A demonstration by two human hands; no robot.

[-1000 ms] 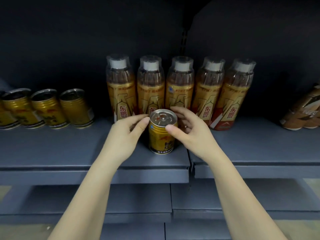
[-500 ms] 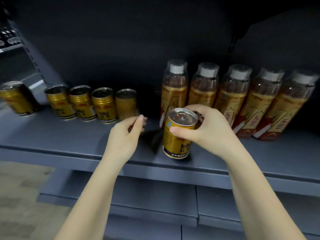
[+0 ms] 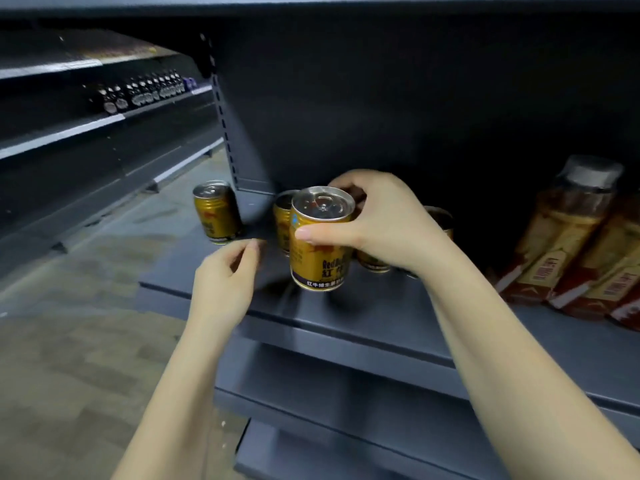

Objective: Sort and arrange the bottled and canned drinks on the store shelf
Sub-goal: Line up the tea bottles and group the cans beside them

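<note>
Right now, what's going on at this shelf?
A person is sorting drinks on a grey store shelf. The right hand grips a gold can near its top, upright and apparently just above the shelf, in front of a few matching cans. The left hand hovers beside it, fingers loosely curled, holding nothing. One more gold can stands alone at the shelf's left end, and bottles stand to the right.

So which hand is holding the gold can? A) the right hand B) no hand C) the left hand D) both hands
A: the right hand grips the gold can near its top, while the left hand hangs beside it, holding nothing.
</note>
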